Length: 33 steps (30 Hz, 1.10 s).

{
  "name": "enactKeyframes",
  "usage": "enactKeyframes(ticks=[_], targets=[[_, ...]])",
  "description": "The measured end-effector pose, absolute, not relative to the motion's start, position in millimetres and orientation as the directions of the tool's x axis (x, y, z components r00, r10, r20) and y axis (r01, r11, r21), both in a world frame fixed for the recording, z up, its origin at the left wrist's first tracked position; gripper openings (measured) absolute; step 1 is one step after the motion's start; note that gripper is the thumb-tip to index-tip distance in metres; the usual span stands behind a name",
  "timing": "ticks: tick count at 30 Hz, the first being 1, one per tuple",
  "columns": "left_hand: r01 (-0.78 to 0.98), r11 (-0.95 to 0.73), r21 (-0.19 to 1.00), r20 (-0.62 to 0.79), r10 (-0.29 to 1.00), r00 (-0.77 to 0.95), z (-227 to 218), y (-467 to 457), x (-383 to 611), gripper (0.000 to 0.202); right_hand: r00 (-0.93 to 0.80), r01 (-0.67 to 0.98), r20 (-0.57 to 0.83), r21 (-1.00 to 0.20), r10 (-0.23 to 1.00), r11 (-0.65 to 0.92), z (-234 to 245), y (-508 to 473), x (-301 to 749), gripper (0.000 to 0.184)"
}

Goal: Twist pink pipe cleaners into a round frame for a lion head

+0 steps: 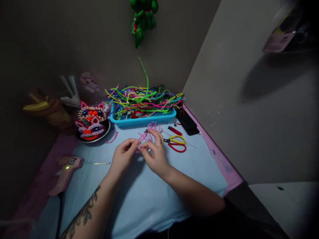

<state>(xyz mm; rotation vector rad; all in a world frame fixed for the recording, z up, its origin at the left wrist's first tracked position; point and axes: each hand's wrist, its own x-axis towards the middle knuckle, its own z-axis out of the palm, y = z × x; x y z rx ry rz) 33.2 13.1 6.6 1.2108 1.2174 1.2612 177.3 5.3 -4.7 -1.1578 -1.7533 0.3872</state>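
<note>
Over the light blue table mat (139,196), my left hand (124,156) and my right hand (155,153) meet at the fingertips. Both pinch a bent pink pipe cleaner (144,136) that loops up between them. More pink loops (155,126) lie just beyond my right hand. A pair of scissors with yellow and red handles (177,143) rests on the mat immediately right of my right hand.
A blue tray (143,120) heaped with coloured pipe cleaners stands at the back. A pipe-cleaner animal head (91,122) sits on a dark plate at left. A pink glue gun (65,173) with a lit green lamp lies front left. A black case (187,124) lies by the wall.
</note>
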Motion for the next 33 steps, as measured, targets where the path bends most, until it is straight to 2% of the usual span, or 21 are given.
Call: enactKeyframes(ticks=[3, 5, 14, 21, 24, 28, 33], targets=[[0.207, -0.113, 0.972, 0.124, 0.991, -0.042, 8.9, 14.2, 27.9, 0.017, -0.104, 0.517, 0.543, -0.686, 0.833, 0.511, -4.5, 7.0, 180.4, 0.01], [0.271, -0.153, 0.95, 0.158, 0.987, 0.003, 9.5, 15.1, 25.7, 0.017, -0.106, 0.505, 0.534, -0.698, 0.839, 0.508, -4.6, 8.4, 181.7, 0.01], [0.228, -0.103, 0.968, 0.093, 0.994, 0.056, 11.7, 15.3, 24.3, 0.021, -0.123, 0.476, 0.457, -0.752, 0.881, 0.456, -3.7, 13.4, 184.8, 0.011], [0.241, -0.071, 0.968, 0.074, 0.997, -0.001, 17.2, 13.0, 28.2, 0.02, -0.103, 0.476, 0.462, -0.754, 0.881, 0.452, -1.9, 11.8, 182.9, 0.011], [0.214, -0.018, 0.977, 0.023, 0.999, -0.022, 14.4, 13.7, 27.8, 0.022, -0.071, 0.503, 0.533, -0.711, 0.843, 0.491, -0.4, 11.3, 185.3, 0.006], [0.171, 0.017, 0.985, -0.03, 0.997, 0.069, 9.0, 15.4, 25.4, 0.026, -0.177, 0.532, 0.647, -0.571, 0.742, 0.625, 1.9, 13.9, 191.5, 0.028], [0.123, 0.045, 0.991, -0.064, 0.986, 0.155, 12.3, 14.5, 24.7, 0.031, -0.269, 0.519, 0.665, -0.509, 0.696, 0.687, 0.6, 19.7, 196.1, 0.028]])
